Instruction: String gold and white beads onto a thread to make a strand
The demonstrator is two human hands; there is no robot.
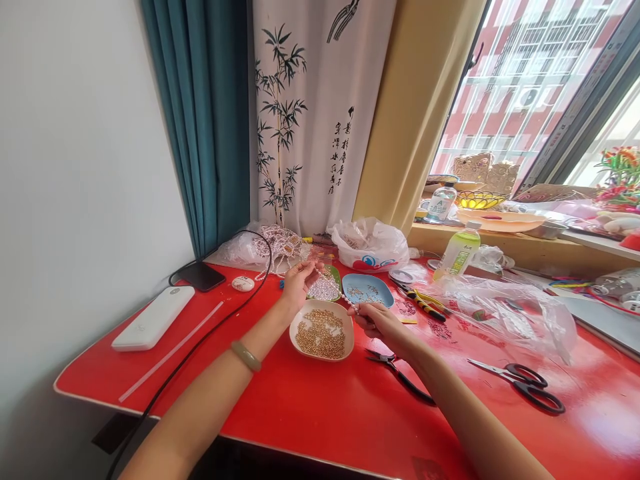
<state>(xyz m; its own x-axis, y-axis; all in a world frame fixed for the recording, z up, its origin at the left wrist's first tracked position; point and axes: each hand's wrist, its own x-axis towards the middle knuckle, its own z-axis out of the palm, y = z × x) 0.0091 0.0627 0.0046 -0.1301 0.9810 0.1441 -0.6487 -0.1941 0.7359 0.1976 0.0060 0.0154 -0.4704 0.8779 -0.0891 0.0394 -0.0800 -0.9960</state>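
Note:
A thin string of pale beads [336, 287] runs slantwise between my two hands. My left hand [300, 281] pinches its upper end, over the near side of a green dish [334, 275] of pearly white beads. Lower down, my right hand [376, 321] is closed on the other end, beside the rim of a cream bowl [296, 343]. Gold beads [320, 337] with a few white ones lie in that bowl. Behind my right hand stands a blue dish [384, 291] holding small metallic pieces. The fingertips are too small to see in detail.
Pliers [400, 377] lie beneath my right forearm, scissors [525, 385] farther right, yellow-black pliers [425, 303] behind. A black cable [200, 350] crosses the red table's left side near a white power bank [154, 319]. Plastic bags [373, 243] and a bottle [459, 250] stand at the back.

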